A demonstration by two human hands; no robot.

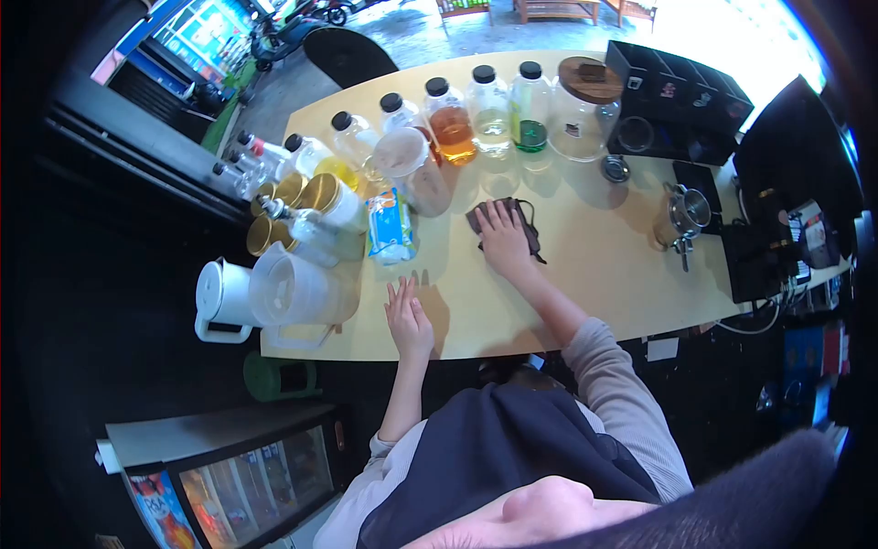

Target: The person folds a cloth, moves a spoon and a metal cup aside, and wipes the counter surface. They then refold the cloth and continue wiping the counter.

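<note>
My right hand (505,240) lies flat on a dark brown cloth (530,227) on the table, its fingers stretched out and a little apart. Part of the cloth is hidden under the palm, and a loose edge sticks out on the right. My left hand (408,318) is over the table near its front edge, holding nothing, with fingers extended. Closest to it is a blue and white soft pack (390,227), apparently wipes, just beyond the fingertips. A tall translucent cup-shaped container (413,169) stands behind that pack.
Bottles with black caps (452,123) line the table's far edge. White pitchers (224,297), gold-lidded jars (334,199) and a clear measuring jug (288,288) crowd the left. At right are a wood-lidded jar (585,110), a black organizer (681,96), a metal jigger-like tool (681,220) and a monitor (796,174).
</note>
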